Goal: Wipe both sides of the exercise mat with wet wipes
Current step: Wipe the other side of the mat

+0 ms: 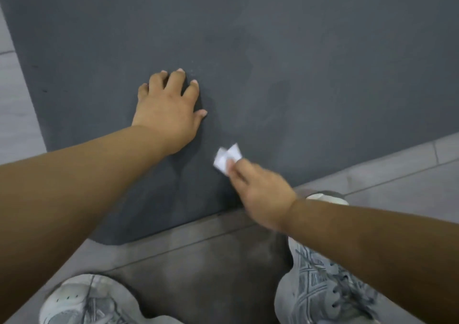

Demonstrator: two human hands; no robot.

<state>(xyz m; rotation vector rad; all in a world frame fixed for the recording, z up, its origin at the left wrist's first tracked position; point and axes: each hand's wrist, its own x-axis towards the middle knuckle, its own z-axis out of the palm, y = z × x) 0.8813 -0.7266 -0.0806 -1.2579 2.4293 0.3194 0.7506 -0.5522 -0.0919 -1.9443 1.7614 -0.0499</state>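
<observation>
A dark grey exercise mat (273, 50) lies flat on the floor and fills most of the view. My left hand (169, 110) rests on it palm down with the fingers spread. To its lower right, my right hand (260, 194) pinches a small folded white wet wipe (226, 158) against the mat near its front edge. Faint streaks show on the mat above the wipe.
Grey floor tiles (409, 174) border the mat at the left, the right and the front. My two grey-white trainers (87, 301) (320, 284) stand on the tiles at the bottom, just in front of the mat's edge.
</observation>
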